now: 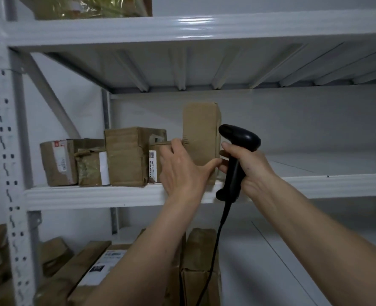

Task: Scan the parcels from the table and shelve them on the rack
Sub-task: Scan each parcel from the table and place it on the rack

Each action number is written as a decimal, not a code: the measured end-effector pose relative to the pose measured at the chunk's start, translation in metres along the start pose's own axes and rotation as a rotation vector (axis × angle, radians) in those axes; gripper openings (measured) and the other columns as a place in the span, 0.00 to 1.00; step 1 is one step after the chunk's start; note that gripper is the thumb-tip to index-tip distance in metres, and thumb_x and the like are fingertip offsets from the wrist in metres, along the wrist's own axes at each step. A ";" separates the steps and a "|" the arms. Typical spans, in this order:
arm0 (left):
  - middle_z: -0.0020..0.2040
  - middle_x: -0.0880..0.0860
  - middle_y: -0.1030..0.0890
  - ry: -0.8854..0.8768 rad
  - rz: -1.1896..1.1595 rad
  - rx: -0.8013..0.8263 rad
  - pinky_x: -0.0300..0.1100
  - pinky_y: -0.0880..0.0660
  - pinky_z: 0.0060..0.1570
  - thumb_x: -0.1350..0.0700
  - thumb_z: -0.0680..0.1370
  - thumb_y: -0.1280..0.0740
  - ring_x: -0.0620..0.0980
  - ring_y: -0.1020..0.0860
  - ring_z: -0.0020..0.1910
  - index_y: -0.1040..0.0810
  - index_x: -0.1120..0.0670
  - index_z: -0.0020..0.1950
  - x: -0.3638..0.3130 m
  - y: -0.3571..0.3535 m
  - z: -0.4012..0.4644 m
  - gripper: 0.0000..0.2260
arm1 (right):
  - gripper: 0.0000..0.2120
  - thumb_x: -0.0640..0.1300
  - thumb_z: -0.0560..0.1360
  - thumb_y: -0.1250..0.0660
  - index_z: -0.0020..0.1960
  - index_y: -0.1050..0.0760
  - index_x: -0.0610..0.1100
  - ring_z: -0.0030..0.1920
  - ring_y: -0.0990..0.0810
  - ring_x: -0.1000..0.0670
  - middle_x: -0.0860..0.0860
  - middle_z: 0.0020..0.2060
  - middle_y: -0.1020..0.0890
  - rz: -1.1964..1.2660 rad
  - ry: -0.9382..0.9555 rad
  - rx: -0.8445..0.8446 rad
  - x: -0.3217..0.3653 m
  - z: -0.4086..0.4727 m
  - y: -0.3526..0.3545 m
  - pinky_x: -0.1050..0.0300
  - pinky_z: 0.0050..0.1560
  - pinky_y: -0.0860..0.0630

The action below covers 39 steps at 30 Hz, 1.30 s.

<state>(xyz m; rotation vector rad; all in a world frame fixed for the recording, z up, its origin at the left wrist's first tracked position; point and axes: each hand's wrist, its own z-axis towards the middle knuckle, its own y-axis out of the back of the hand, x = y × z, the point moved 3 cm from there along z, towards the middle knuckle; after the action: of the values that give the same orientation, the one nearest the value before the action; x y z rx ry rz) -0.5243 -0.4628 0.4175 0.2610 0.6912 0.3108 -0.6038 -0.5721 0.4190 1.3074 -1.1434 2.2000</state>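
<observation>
Left hand (180,171), fingers straight and spread, steadies the tall cardboard parcel (201,138) upright on the rack shelf (94,195), just right of the shelved boxes, while the right hand (246,166) grips the black barcode scanner (237,151) beside it, kept ready.

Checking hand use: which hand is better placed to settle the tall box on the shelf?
Left. The left hand is already at the tall box, fingers spread, while the right hand grips the scanner.
</observation>
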 end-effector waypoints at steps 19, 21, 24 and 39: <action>0.51 0.49 0.26 0.166 -0.254 -0.075 0.43 0.25 0.49 0.49 0.72 0.26 0.48 0.25 0.49 0.31 0.51 0.56 0.012 -0.008 -0.034 0.18 | 0.07 0.37 0.72 0.28 0.50 0.20 0.37 0.37 0.17 0.48 0.44 0.38 0.16 0.026 -0.115 0.222 -0.020 -0.027 0.038 0.54 0.46 0.20; 0.42 0.49 0.23 0.243 -0.375 -0.043 0.41 0.26 0.44 0.52 0.75 0.29 0.47 0.23 0.43 0.27 0.50 0.49 0.028 -0.001 -0.051 0.09 | 0.08 0.37 0.72 0.27 0.50 0.20 0.37 0.35 0.18 0.49 0.45 0.35 0.17 0.005 -0.122 0.274 -0.032 -0.037 0.037 0.55 0.43 0.20; 0.37 0.51 0.22 0.380 -0.419 0.037 0.44 0.25 0.41 0.53 0.77 0.32 0.49 0.23 0.38 0.23 0.53 0.45 0.065 0.007 -0.078 0.04 | 0.04 0.36 0.72 0.28 0.47 0.20 0.38 0.32 0.20 0.51 0.47 0.32 0.18 -0.005 -0.170 0.370 -0.064 -0.055 0.031 0.58 0.38 0.22; 0.28 0.52 0.27 0.829 -0.306 0.067 0.36 0.33 0.29 0.63 0.82 0.41 0.45 0.31 0.26 0.17 0.56 0.51 0.262 0.122 -0.167 0.13 | 0.02 0.34 0.73 0.30 0.42 0.21 0.38 0.31 0.24 0.50 0.45 0.32 0.23 -0.050 -0.490 0.645 -0.249 -0.151 -0.069 0.58 0.34 0.26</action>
<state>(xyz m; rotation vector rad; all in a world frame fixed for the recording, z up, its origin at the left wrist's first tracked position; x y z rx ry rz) -0.4672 -0.2324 0.1827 0.0751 1.5434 0.0891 -0.5174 -0.3849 0.2021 2.1968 -0.5115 2.3737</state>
